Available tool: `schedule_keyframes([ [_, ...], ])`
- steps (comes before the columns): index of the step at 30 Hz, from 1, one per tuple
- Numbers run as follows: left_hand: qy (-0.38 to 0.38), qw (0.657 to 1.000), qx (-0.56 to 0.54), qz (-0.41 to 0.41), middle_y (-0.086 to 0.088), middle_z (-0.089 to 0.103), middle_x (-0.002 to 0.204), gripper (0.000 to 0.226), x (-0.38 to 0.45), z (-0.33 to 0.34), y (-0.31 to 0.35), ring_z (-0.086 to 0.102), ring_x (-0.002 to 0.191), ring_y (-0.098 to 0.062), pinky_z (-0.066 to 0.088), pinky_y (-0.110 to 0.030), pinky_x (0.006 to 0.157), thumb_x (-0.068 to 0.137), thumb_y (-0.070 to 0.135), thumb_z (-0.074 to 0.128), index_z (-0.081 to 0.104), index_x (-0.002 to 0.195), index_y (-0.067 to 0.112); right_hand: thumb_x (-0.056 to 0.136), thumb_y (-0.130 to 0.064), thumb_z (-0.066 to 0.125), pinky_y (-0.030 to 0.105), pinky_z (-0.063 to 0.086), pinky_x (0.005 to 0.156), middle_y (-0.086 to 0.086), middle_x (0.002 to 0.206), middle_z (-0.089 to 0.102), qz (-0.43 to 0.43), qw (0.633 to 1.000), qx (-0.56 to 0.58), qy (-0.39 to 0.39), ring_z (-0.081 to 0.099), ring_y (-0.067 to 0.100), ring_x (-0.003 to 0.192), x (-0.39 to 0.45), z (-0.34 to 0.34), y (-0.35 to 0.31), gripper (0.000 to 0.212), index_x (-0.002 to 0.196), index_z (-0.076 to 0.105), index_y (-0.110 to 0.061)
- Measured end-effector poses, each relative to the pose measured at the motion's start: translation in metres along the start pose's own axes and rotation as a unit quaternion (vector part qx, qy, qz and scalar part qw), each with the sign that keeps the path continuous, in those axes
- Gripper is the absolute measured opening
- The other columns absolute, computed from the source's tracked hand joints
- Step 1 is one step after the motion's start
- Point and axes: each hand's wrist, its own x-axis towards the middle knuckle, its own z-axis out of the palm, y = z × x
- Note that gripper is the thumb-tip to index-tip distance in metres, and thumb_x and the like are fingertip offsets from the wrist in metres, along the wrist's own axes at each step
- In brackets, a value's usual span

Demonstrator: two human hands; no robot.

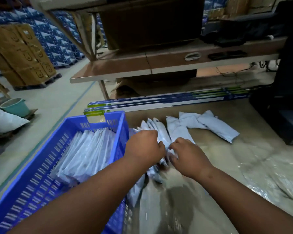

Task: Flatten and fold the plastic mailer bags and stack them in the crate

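Note:
A blue plastic crate (46, 159) stands at the left on the floor, with several folded white mailer bags (86, 152) stacked inside it. Just right of the crate lies a row of folded white mailer bags (156, 130) on a brown surface. My left hand (145, 146) and my right hand (187, 154) are both down on this row, fingers curled over the bags and nearly touching each other. Two more folded mailer bags (216, 126) lie apart at the right. The image is blurred around my hands, so the exact grip is unclear.
A low shelf (118, 68) runs across the back with a cable and a dark device on it. Long flat boxes (159, 102) lie behind the bags. Crumpled clear plastic (269, 176) sits at the right. Cardboard cartons on a pallet (24, 54) and a teal bucket (15, 107) stand at the left.

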Motion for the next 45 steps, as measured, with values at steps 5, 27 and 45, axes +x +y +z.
schedule_keyframes([
  [5,-0.043,0.999,-0.001,-0.022,-0.005,0.069,0.092,0.030,-0.009,0.033,0.038,0.067,0.093,-0.030,0.039,-0.033,0.066,0.093,0.047,0.056,0.059,0.086,0.019,0.085,-0.073,0.053,0.043,0.051,0.089,0.002,0.124,0.053,0.099,0.988,-0.074,-0.095,0.055,0.029,0.116,-0.013,0.044,0.065,0.062,0.127,0.056,-0.027],
  [27,-0.053,0.973,-0.076,0.210,0.001,0.049,0.158,0.074,-0.071,0.079,0.055,0.043,0.147,-0.020,0.031,-0.042,0.124,0.090,0.049,0.071,0.048,0.156,0.023,0.087,0.009,0.057,0.017,0.046,0.072,-0.007,0.093,0.071,0.056,0.912,0.397,-0.094,0.063,0.003,0.084,-0.139,-0.037,0.136,0.033,0.095,0.071,-0.019],
  [45,-0.031,0.982,-0.187,0.020,0.003,0.059,0.120,0.024,-0.107,0.151,0.020,0.055,0.111,-0.016,0.045,-0.032,0.096,0.099,0.036,0.069,0.067,0.118,0.021,0.104,-0.040,0.051,0.036,0.042,0.064,-0.001,0.078,0.063,0.332,0.922,0.198,-0.012,0.058,0.023,0.074,-0.142,0.020,0.140,0.030,0.081,0.054,-0.019],
])
